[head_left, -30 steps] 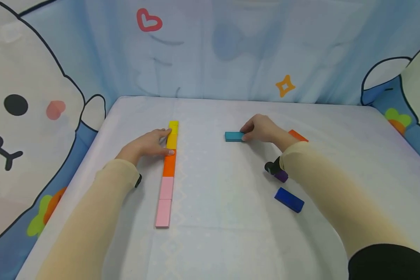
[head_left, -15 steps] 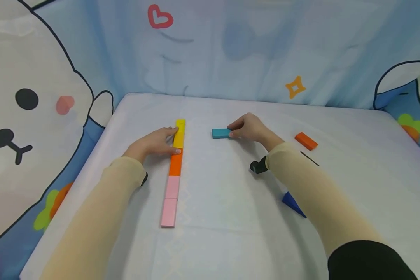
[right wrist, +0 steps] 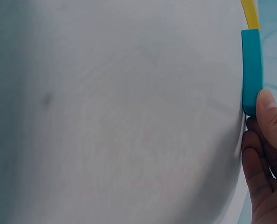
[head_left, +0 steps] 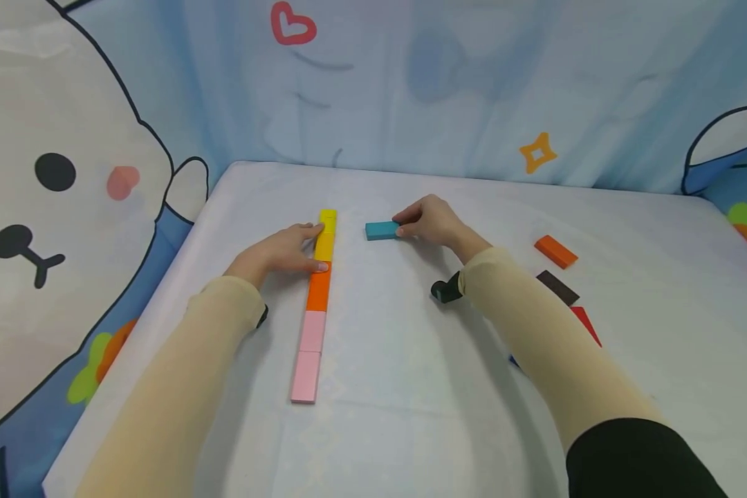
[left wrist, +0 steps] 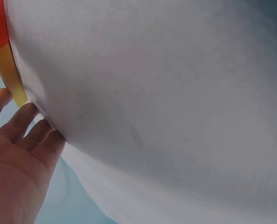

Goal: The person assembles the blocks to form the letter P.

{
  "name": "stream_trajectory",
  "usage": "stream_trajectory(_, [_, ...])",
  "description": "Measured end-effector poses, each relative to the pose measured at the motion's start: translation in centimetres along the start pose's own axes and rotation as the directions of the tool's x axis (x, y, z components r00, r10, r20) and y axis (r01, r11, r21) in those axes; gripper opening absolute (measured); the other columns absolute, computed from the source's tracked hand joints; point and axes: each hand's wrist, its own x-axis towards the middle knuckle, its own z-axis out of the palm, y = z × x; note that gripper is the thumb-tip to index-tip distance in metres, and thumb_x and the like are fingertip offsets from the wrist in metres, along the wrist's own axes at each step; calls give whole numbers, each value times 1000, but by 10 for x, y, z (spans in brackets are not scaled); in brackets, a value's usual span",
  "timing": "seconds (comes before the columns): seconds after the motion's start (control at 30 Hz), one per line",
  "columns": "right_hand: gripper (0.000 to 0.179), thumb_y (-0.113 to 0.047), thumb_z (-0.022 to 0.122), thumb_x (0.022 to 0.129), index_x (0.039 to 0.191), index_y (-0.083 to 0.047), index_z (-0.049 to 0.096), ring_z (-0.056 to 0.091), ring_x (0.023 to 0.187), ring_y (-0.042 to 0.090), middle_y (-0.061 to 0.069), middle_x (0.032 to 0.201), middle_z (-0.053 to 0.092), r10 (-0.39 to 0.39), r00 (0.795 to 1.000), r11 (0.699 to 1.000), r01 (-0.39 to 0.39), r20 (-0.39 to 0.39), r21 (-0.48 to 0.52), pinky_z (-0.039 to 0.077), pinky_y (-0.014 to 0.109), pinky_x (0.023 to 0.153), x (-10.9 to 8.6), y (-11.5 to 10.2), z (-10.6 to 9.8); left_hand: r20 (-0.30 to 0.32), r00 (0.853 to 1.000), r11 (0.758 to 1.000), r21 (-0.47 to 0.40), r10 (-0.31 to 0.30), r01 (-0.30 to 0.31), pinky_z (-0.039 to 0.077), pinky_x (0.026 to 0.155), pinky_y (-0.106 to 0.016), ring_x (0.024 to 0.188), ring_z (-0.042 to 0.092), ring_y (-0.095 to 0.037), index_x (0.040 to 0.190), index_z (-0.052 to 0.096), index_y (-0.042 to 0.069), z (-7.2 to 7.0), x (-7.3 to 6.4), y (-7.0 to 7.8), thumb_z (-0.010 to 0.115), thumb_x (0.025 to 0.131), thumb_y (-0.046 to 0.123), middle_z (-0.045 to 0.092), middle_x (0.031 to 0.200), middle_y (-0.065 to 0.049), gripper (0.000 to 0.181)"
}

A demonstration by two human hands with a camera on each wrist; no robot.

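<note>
My left hand rests along a straight row of blocks on the white tabletop. Its fingertips touch the left side of the yellow blocks, and the thumb lies at the far end of the orange block. Two pink blocks form the row's near end. My right hand pinches the right end of a teal block between thumb and fingers, a short gap right of the row's yellow far end. In the right wrist view the teal block shows below a yellow piece.
On the right lie a loose orange block, a dark brown block and a red block, the red one partly behind the right sleeve. A blue corner peeks out beside that sleeve. A printed curtain hangs behind the table.
My right hand has carried the teal block leftward, closer to the row. The brown and red blocks have come into view; the purple one is now hidden. My left hand stays at the row.
</note>
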Motion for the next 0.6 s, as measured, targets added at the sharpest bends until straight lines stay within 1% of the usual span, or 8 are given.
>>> stream_trajectory(0.33, [38, -15, 73, 96, 133, -7, 69, 54, 132, 28, 13, 138, 65, -3, 1000, 1000, 3, 4, 26, 46, 43, 113, 10, -17, 12, -5, 1000, 1000, -12, -11, 11, 17, 129, -54, 160, 14, -34, 166, 17, 22, 0, -1, 0, 68, 97, 40, 12, 173, -11, 87])
stream_trajectory(0.47, [38, -15, 72, 96, 133, -7, 69, 55, 132, 28, 13, 138, 65, -9, 1000, 1000, 9, -1, 29, 46, 42, 113, 15, -21, 16, -1, 1000, 999, -32, -24, 24, 18, 129, -54, 160, 14, -33, 166, 17, 23, 0, -2, 1, 68, 97, 40, 11, 174, -10, 87])
stream_trajectory(0.6, [38, -15, 71, 97, 134, -7, 68, 55, 130, 27, 13, 139, 64, -15, 1000, 1000, 15, -1, 27, 47, 42, 111, 19, -24, 19, 2, 1000, 999, -35, -28, 28, 18, 129, -54, 160, 14, -33, 166, 17, 23, 0, -2, 1, 68, 97, 40, 11, 174, -9, 87])
